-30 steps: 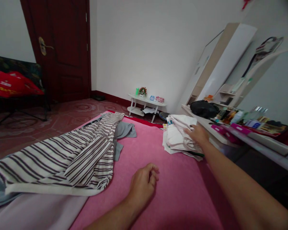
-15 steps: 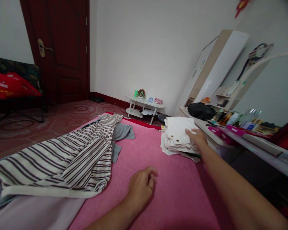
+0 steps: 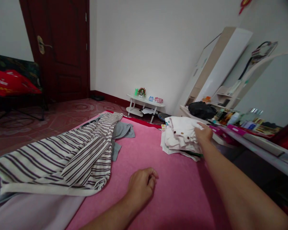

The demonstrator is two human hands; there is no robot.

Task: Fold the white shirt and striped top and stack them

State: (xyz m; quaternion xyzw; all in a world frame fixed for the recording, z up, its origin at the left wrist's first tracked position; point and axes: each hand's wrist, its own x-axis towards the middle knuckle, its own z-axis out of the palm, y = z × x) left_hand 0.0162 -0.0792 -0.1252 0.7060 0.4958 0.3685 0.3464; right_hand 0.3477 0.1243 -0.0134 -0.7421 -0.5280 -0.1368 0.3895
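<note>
My right hand (image 3: 203, 132) reaches out to a pile of folded white clothes (image 3: 179, 137) at the far right edge of the pink bedspread (image 3: 172, 188). Its fingers rest on the right side of the pile's top garment, curled onto the cloth. My left hand (image 3: 141, 185) lies on the pink bedspread near me, fingers loosely curled with nothing in them. A striped black-and-white garment (image 3: 69, 153) is spread out to the left, over a grey garment (image 3: 123, 131).
A cluttered dressing table (image 3: 244, 127) with a black bag (image 3: 202, 110) and bottles stands right of the bed. A small white side table (image 3: 145, 103) stands by the far wall. A dark red door (image 3: 59, 48) and a chair with a red bag (image 3: 9, 84) are at left.
My right hand has shifted from the front of the white pile to its right side, and the top garment is now rumpled. The left hand has stayed put.
</note>
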